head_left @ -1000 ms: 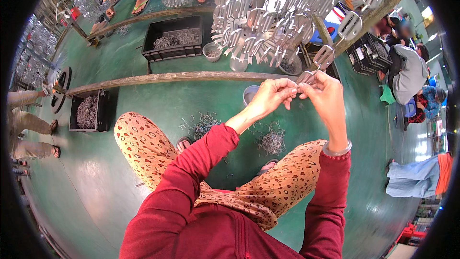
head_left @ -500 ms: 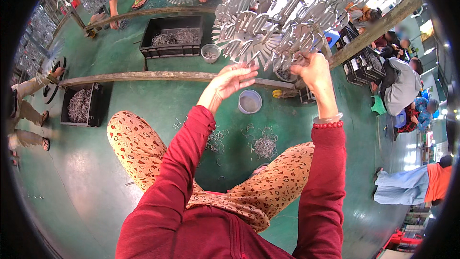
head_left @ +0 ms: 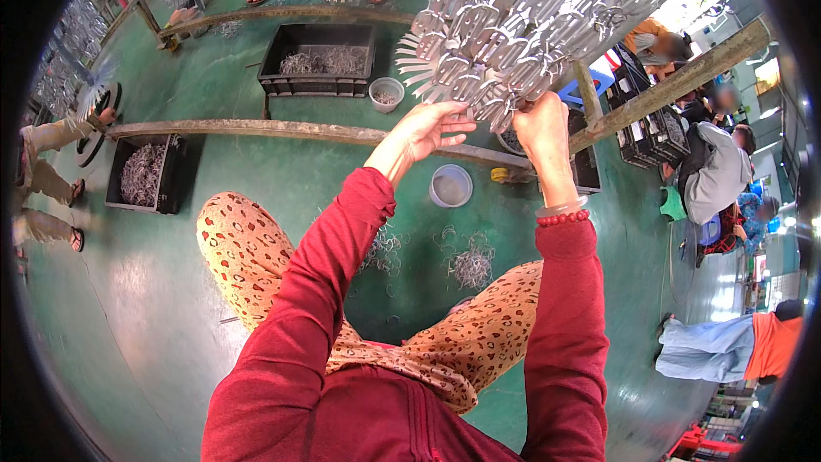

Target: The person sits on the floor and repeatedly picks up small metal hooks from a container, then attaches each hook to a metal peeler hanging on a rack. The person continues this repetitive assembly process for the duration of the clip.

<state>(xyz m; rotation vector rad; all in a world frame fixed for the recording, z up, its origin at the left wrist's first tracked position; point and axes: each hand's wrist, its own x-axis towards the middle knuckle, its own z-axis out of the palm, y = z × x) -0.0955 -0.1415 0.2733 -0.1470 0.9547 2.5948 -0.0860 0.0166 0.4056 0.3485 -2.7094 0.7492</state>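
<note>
A large hanging cluster of shiny, looped flat metal pieces (head_left: 522, 26) fills the upper middle, with thin blades fanning out on its left side. Just under its lower edge is my left hand (head_left: 426, 133), fingers stretched out and fingertips close to the metal; whether they touch it I cannot tell. My right hand (head_left: 543, 133) is closed at the bottom right of the cluster, and what its fingers grip is hidden. Between my knees, curved metal wire pieces (head_left: 470, 263) lie in a heap on the green floor, with more loose ones (head_left: 382, 248) left of it.
A wooden rail (head_left: 282, 127) crosses in front of me; a beam (head_left: 684, 90) slants at right. Black crates (head_left: 316, 85) (head_left: 141, 204) hold metal pieces. A white tub (head_left: 451, 186) and a smaller one (head_left: 386, 95) stand on the floor. Other people (head_left: 718, 162) work at right and beyond the rail.
The cluster has turned, showing less of its fan of blades. My right hand has moved slightly left and closed more tightly; my left hand has shifted a little right. The view has shifted slightly.
</note>
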